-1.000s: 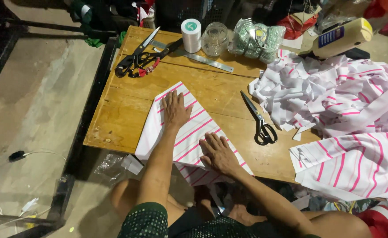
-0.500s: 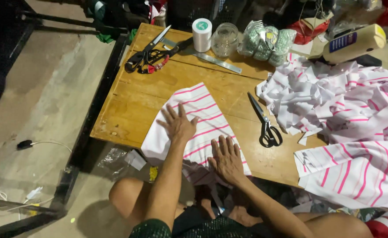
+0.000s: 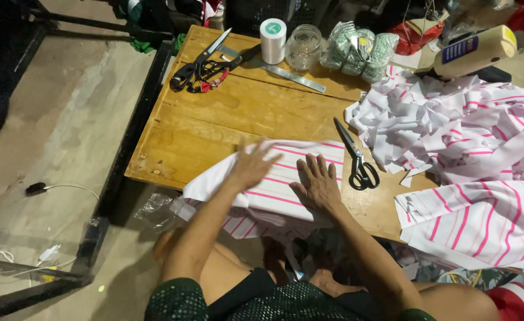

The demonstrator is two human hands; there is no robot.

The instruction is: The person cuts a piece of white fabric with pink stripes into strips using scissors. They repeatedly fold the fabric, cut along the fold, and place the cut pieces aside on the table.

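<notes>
Striped cloth, white with pink lines, lies on the near edge of the wooden surface, its lower part hanging off toward my knees. I see both hands flat on it. My left hand is spread open, palm down, fingers pointing away and slightly blurred; it grips nothing. My right hand is also open and pressed flat on the cloth just beside the left, fingers splayed, holding nothing.

Compared with half a second ago, the cloth now sits squarer to the edge, where before it lay as a slanted diamond with a corner pointing away. The hands have drawn closer together and sit side by side, where the left was ahead of the right. The view has also shifted, so the surface appears further right in the frame.

Black-handled scissors lie just right of the cloth, blades pointing away, close to my right hand but not touching it. A heap of striped scraps fills the right side, with another striped piece near it. At the far edge are a second pair of scissors, a metal ruler, a thread spool and a glass jar.
</notes>
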